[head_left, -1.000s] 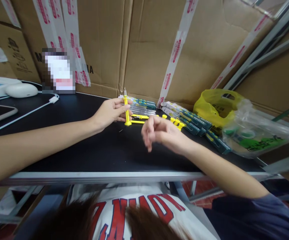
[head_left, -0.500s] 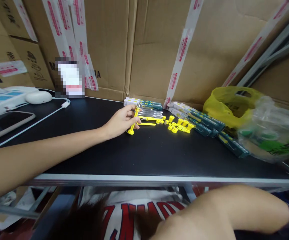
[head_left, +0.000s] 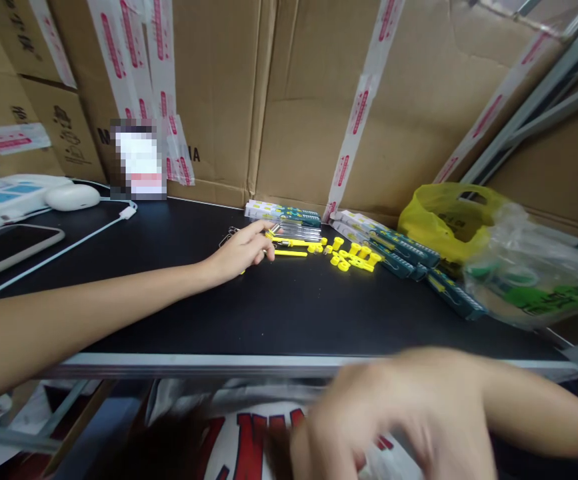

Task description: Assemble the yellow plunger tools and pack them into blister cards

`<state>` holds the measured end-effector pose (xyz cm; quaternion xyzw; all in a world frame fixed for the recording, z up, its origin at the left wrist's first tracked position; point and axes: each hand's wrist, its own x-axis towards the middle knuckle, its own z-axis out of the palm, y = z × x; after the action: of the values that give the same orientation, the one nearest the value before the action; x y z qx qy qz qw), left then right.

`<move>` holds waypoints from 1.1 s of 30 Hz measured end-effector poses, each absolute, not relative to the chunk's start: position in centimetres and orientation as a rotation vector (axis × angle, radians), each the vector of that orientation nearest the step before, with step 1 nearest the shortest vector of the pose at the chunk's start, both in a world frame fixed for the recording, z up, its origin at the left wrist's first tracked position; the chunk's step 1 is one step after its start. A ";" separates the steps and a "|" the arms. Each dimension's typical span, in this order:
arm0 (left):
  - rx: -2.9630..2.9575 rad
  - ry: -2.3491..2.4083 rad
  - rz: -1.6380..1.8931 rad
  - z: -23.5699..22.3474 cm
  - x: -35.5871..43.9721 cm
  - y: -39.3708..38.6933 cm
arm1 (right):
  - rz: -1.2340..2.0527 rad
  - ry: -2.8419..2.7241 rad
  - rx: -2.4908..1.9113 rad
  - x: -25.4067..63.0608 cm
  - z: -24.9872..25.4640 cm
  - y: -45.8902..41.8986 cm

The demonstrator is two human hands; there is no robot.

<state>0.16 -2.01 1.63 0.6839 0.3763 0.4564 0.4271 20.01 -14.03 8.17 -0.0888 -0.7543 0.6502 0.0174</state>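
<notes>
My left hand (head_left: 243, 252) is low over the black table, its fingers closed round a slim yellow tool (head_left: 269, 235) with a shiny metal end. Most of the tool is hidden by the hand; a bit of yellow shows below the palm. Just right of the fingers lie a thin yellow rod (head_left: 291, 253) and clear or silvery tubes (head_left: 299, 232). Behind the wrist are thin wire pieces (head_left: 229, 235). Close to the camera, below the table edge, my right hand (head_left: 393, 417) is bent downward and smeared by motion; its fingertips are out of sight.
Small yellow plastic parts (head_left: 356, 255) lie mid-table. Beyond them are green-and-white boxes (head_left: 396, 250), another box stack (head_left: 281, 212), a yellow bag (head_left: 419, 213) and a clear bag (head_left: 543, 280). At left are a phone (head_left: 19, 243), a cable and a power strip (head_left: 19, 190). Cardboard stands behind.
My left hand has lowered and shifted slightly left, and the yellow tool, upright before, is now mostly covered by it. My right hand has come up into view from the bottom edge.
</notes>
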 end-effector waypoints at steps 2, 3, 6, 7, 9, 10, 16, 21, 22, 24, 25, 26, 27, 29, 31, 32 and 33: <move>1.721 0.942 1.149 1.8 0.2 -2.2 | 1.663 -2.315 -0.360 20.4 9.2 -11.1; 1.736 0.941 1.158 1.8 0.2 -2.2 | 1.439 -2.309 -0.438 20.9 9.6 -9.0; 1.776 0.931 1.176 1.7 0.1 -2.2 | 0.687 -2.259 -0.748 23.0 9.3 -2.1; 1.779 0.923 1.175 1.6 0.0 -2.1 | 0.453 -2.227 -0.852 23.8 8.7 0.0; 1.777 0.907 1.162 1.5 0.0 -2.0 | 0.101 -2.197 -1.046 25.5 7.3 3.2; 1.778 0.905 1.152 1.5 -0.1 -2.0 | -0.017 -2.244 -1.133 26.2 6.6 4.2; 1.843 0.958 1.150 1.7 -0.3 -2.1 | -0.461 -2.560 -1.237 27.6 5.5 4.5; 1.857 1.000 1.108 1.5 -0.4 -2.1 | -0.571 -2.524 -1.516 28.7 7.4 4.1; 1.867 1.010 1.084 1.4 -0.4 -2.2 | -0.581 -2.498 -1.583 29.0 7.7 4.0; 1.896 1.022 1.031 1.3 -0.3 -2.3 | -0.570 -2.483 -1.673 29.5 8.0 4.0; 1.913 1.025 1.006 1.2 -0.3 -2.3 | -0.551 -2.499 -1.690 29.6 8.0 3.9; 1.929 1.028 0.982 1.2 -0.3 -2.4 | -0.526 -2.529 -1.688 29.6 8.0 3.9; 1.943 1.029 0.965 1.1 -0.2 -2.4 | -0.498 -2.569 -1.672 29.6 8.0 3.8; 1.972 1.026 0.947 1.0 -0.2 -2.4 | -0.436 -2.647 -1.638 29.5 7.9 3.7; 2.002 1.021 0.939 0.9 -0.3 -2.3 | -0.362 -2.698 -1.650 29.3 7.8 3.6; 2.016 1.020 0.937 0.8 -0.3 -2.2 | -0.323 -2.715 -1.667 29.3 7.8 3.6; 2.029 1.021 0.934 0.7 -0.4 -2.2 | -0.290 -2.730 -1.675 29.2 7.7 3.5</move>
<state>-0.36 -2.16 0.74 0.7781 0.3915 0.3582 0.3360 29.21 3.53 7.74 -0.5206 -0.8482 -0.0900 -0.0372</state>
